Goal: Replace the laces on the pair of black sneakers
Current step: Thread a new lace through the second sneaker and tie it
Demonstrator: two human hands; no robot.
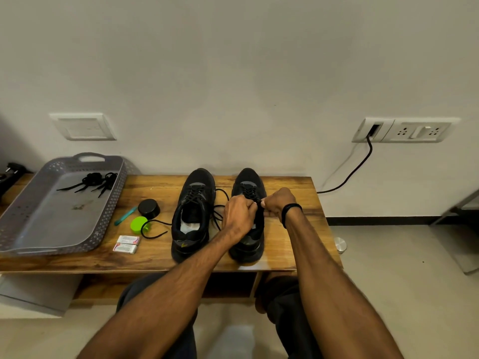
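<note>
Two black sneakers stand side by side on the wooden bench (290,229), toes toward the wall. The left sneaker (193,216) is laced, and its loose lace ends (153,230) trail left over the bench. Over the right sneaker (248,244) both my hands meet at the upper eyelets. My left hand (239,215) and my right hand (278,202) each pinch the black lace there. The right sneaker's opening is hidden under my hands. A bundle of other black laces (96,181) lies in the grey tray.
A grey perforated tray (39,224) fills the bench's left end. Between it and the shoes lie a black round lid (148,208), a green cap (138,225), a teal pen (125,215) and two small white boxes (126,244). A black cable (355,169) hangs from the wall socket.
</note>
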